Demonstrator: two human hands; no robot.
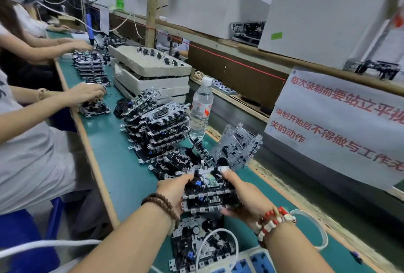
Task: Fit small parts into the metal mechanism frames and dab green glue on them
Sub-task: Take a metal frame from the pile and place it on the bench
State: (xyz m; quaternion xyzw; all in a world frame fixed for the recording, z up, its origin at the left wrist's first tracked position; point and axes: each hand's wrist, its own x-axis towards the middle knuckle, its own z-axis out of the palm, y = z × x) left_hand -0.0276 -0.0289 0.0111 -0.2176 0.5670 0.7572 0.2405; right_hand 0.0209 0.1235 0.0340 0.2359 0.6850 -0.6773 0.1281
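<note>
Both my hands hold a small stack of metal mechanism frames (207,194) above the green bench. My left hand (173,194) grips the stack's left side, thumb on top. My right hand (242,196) grips its right side, thumb on the top frame. The frames are silver plates with black and blue parts. More frames (196,242) lie flat on the mat just below the stack. A leaning pile of frames (161,128) stands further along, and one frame (238,143) is propped upright behind my hands. No glue is visible.
A clear water bottle (201,108) stands beside the pile. Grey foam trays (150,73) are stacked beyond it. Other people's hands (87,93) work at the left edge of the bench. A printed paper sign (341,124) hangs at right. A white power strip (258,264) lies near me.
</note>
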